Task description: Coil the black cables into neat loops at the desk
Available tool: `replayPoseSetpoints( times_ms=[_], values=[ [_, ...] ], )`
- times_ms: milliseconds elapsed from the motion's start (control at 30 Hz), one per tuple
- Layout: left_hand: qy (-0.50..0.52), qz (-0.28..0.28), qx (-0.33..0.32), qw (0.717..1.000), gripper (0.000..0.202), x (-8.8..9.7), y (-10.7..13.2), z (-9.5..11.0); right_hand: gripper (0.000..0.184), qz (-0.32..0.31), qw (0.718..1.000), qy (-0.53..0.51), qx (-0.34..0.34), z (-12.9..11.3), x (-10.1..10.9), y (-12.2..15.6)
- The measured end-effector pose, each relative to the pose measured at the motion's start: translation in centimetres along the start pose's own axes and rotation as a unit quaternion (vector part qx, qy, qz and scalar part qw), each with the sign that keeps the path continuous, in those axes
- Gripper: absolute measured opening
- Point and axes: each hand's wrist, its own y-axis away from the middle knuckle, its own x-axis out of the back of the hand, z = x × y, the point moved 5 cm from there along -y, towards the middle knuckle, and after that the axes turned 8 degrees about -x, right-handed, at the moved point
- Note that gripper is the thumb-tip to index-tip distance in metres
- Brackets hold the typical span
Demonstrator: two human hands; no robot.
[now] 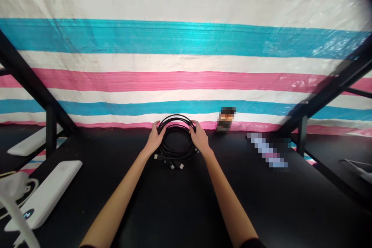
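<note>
Two hands hold one coil of black cable [178,154] at the middle of the tabletop [168,209], toward its far edge. The fingers of the left hand [155,139] wrap the coil's left side; those of the right hand [200,138] wrap its right side, both thumbs on the inner side. At least three pale connector ends [181,166] show at the coil's near side. On the left are two white slabs, one near [55,190] and one farther off [31,141], with one white adapter [13,186] at the near slab's left. On the right are two pixelated items, one far [226,119] and one nearer [269,151]. One striped sheet [174,37] spans the far side.
</note>
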Motion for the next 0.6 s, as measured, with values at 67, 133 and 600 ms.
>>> replayPoseSetpoints(
  times_ms=[67,133,600],
  values=[
    [-0.026,-0.001,-0.025,0.999,0.051,0.3,-0.1,0.1,0.036,-0.002,1.000,0.001,0.004,0.5,-0.2,-0.2],
    [-0.049,-0.004,-0.046,0.998,0.046,0.7,-0.1,0.4,0.032,-0.005,1.000,-0.001,0.010,1.0,-0.3,-0.5],
    [-0.052,0.087,-0.122,0.987,0.029,5.9,-0.7,4.6,0.038,0.193,0.955,-0.180,-0.134,10.1,6.2,-3.5]
  ],
)
